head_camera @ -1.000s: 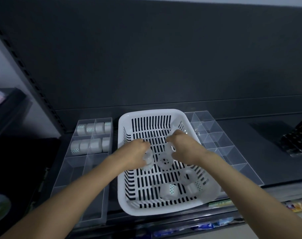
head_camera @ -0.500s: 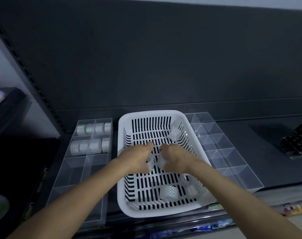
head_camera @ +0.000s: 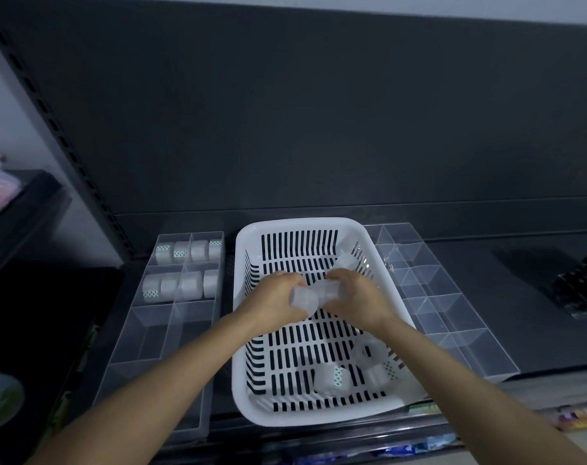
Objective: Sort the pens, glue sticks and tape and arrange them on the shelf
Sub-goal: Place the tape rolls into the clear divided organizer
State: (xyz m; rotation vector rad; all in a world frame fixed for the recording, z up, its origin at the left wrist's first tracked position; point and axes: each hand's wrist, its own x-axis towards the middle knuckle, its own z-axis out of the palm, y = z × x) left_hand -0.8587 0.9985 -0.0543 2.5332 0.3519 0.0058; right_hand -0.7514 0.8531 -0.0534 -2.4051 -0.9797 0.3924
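Above the white slotted plastic basket (head_camera: pixel 305 229), the left hand (head_camera: pixel 275 302) and right hand (head_camera: pixel 356 297) each clutch translucent tape rolls (head_camera: pixel 314 297) — smooth, bunched rolls could slip back before reaching the clear divided tray (head_camera: pixel 184 323).

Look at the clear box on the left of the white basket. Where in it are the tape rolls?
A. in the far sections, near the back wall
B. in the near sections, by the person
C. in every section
A, since the tape rolls fill only the two far rows of the clear box, and its nearer sections show nothing inside.
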